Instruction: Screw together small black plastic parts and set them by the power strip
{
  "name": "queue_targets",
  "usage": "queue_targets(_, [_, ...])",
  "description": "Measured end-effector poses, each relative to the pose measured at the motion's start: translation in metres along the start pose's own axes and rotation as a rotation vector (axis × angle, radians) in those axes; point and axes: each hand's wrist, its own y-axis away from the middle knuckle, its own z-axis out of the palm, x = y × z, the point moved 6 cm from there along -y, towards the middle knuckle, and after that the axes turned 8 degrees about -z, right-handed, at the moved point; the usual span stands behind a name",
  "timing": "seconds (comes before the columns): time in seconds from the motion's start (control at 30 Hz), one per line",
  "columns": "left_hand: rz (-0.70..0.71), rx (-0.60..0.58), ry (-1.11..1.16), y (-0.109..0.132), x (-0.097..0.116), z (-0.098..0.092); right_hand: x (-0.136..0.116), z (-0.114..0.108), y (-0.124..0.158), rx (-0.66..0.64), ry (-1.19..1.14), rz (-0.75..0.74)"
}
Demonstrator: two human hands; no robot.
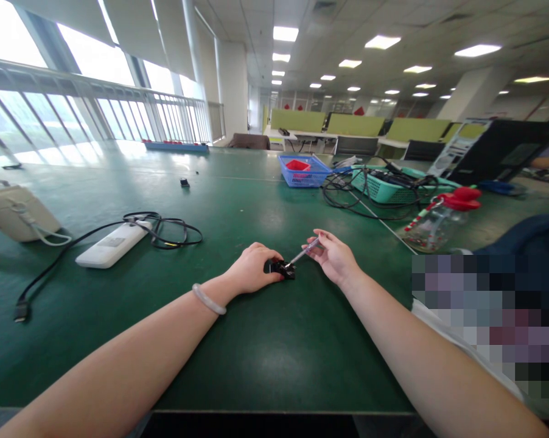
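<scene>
On the green table [265,359], my left hand [255,267] grips a small black part [287,271] between thumb and fingers; its exact kind is too small to make out. A thin screwdriver-like tool [304,250] with a pale shaft slants down from my right hand [332,258], pinched near its upper end. The tip of that tool meets the top of the black part. A pale bracelet [209,299] circles my left wrist.
To the left lie a white power bank [114,243], a black cable [178,234] and a beige case [19,210]. Farther back are a small black piece [184,182], a blue basket [304,177] and a teal basket [379,190] with cables. A red-lidded bottle [441,222] stands right.
</scene>
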Motion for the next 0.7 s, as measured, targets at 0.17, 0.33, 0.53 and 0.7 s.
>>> queue_targets(0.17, [0.0, 0.002, 0.003, 0.0, 0.0, 0.0, -0.006, 0.006, 0.005, -0.011, 0.06, -0.011])
queue_targets(0.33, [0.01, 0.013, -0.011, 0.0, 0.0, 0.0, -0.018, 0.006, 0.004, -0.01, 0.134, -0.15])
queue_targets(0.53, [-0.025, 0.057, -0.028, -0.001, -0.005, -0.002, -0.041, 0.011, 0.013, 0.007, 0.123, -0.447])
queue_targets(0.7, [-0.03, 0.052, -0.02, -0.002, -0.007, 0.0, -0.047, 0.032, 0.029, -0.112, 0.222, -0.55])
